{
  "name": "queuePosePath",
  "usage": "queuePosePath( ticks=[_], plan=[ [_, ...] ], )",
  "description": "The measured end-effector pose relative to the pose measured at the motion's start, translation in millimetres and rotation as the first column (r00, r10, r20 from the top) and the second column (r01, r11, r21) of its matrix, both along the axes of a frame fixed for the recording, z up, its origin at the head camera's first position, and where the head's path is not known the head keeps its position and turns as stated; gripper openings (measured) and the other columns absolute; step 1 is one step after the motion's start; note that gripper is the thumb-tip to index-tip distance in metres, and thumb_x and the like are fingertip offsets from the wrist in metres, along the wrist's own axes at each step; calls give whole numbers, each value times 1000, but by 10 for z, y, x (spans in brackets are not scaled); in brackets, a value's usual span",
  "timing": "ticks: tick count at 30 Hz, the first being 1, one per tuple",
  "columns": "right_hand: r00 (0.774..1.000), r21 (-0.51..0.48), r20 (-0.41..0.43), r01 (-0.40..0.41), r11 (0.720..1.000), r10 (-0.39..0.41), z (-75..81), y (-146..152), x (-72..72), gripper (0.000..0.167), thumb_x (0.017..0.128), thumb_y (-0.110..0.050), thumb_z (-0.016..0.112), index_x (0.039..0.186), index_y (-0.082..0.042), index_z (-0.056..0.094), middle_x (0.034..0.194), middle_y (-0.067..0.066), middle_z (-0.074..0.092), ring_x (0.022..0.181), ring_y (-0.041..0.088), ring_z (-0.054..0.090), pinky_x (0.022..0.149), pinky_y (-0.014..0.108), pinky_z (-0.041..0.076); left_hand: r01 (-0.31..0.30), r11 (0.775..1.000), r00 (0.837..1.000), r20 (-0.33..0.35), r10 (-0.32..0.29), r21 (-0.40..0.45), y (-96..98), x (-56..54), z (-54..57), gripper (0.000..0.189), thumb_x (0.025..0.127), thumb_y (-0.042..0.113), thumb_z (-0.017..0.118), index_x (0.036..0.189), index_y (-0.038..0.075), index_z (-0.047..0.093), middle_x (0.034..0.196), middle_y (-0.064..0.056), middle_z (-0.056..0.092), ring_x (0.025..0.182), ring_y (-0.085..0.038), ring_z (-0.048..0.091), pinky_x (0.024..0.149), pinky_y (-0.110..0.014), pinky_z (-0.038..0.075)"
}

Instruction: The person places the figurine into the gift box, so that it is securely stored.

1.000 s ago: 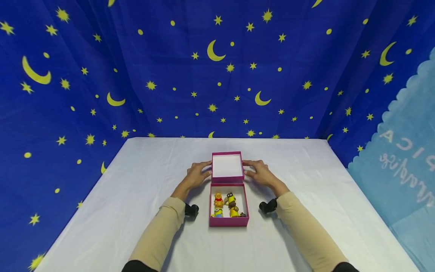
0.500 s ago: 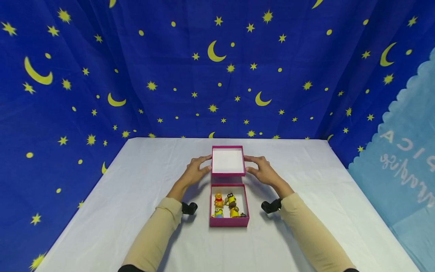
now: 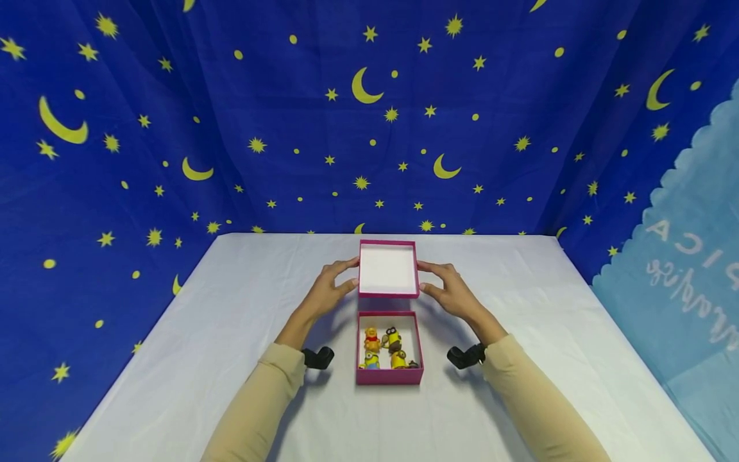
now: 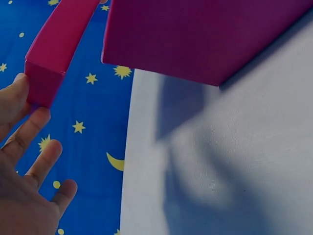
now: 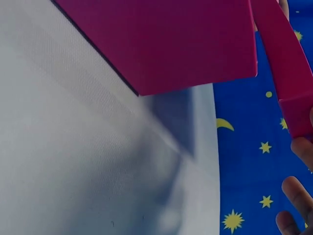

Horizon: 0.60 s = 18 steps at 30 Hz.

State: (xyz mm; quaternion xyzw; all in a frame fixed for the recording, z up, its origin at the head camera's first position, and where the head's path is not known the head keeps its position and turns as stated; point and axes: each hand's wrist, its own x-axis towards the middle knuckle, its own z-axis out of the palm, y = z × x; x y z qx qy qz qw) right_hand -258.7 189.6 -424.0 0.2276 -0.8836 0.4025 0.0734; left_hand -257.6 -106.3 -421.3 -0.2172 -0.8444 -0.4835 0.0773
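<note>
Both hands hold a magenta box lid (image 3: 388, 269) by its opposite sides, its white inside facing the head camera. My left hand (image 3: 324, 292) pinches the left side between thumb and fingers; my right hand (image 3: 453, 292) does the same at the right. Nearer to me, the magenta box (image 3: 389, 376) stands on the table without its lid. Inside lie small toy figures: a Winnie the Pooh figure (image 3: 372, 339) and several yellow Minion figures (image 3: 393, 338). In the left wrist view the lid's edge (image 4: 46, 81) sits between thumb and fingertips, other fingers spread.
A white cloth covers the table (image 3: 260, 276). Behind it hangs a blue curtain (image 3: 312, 115) with yellow moons and stars. At the right hangs a light blue cloth (image 3: 687, 256) with lettering. Black wrist camera mounts (image 3: 319, 357) stick out from the sleeves.
The lid has risen and moved away from the box, which stays put; a wider gap shows between them. Both hands travel with the lid.
</note>
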Motion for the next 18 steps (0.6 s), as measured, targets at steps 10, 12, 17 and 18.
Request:
queuePosePath(
  ticks=[10, 12, 17, 18],
  plan=[
    [999, -45, -47, -8, 999, 6, 20, -11, 151, 51, 88, -15, 65, 137, -13, 50, 134, 11, 57, 114, 28, 44, 96, 49, 34, 5, 998, 1000, -26, -3, 69, -46, 161, -8, 49, 88, 16, 66, 135, 10, 52, 133, -14, 56, 127, -33, 44, 109, -54, 24],
    [997, -57, -70, -14, 998, 10, 19, -15, 185, 52, 87, -14, 66, 137, -13, 50, 131, 11, 59, 112, 26, 44, 95, 47, 34, 0, 997, 999, -39, 3, 83, -42, 195, -17, 50, 87, 14, 66, 135, 10, 52, 131, -14, 56, 126, -32, 44, 108, -54, 25],
    [993, -101, -120, -33, 994, 21, 17, -31, 260, 53, 86, -9, 67, 136, -11, 50, 121, 12, 62, 107, 26, 48, 92, 46, 37, 0, 990, 998, -68, 10, 138, 9, 337, 37, 50, 87, 6, 65, 135, 3, 50, 116, -22, 59, 114, -37, 47, 101, -54, 32],
    [992, -113, -121, -36, 993, 22, 15, -33, 272, 53, 85, -8, 67, 136, -11, 50, 120, 12, 63, 106, 25, 50, 92, 45, 38, 4, 989, 997, -74, 7, 147, 24, 380, 69, 50, 87, 4, 64, 134, 1, 50, 113, -23, 59, 111, -38, 49, 100, -54, 33]
  ],
)
